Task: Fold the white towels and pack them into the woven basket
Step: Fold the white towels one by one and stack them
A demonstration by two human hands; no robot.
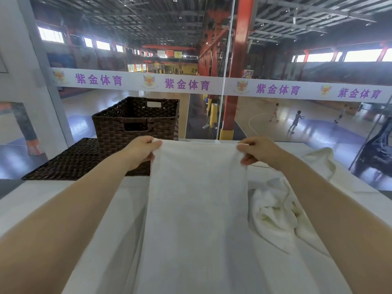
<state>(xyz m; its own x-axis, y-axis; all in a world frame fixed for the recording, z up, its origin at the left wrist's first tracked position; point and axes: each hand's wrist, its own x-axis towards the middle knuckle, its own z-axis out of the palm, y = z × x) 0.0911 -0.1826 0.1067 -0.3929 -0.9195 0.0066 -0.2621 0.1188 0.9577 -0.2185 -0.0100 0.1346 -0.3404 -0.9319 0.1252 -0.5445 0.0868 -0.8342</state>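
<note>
Left hand and right hand pinch towel, hiding part of basket

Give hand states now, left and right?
Left hand: closed, pinching the white towel at its top left corner.
Right hand: closed, pinching the towel's top right corner.

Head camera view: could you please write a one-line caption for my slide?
Both hands, left and right, hold a white towel up by its top corners beside a woven basket.

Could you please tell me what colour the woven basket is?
Dark brown, in a checked weave; the woven basket shows clearly in the head view.
</note>
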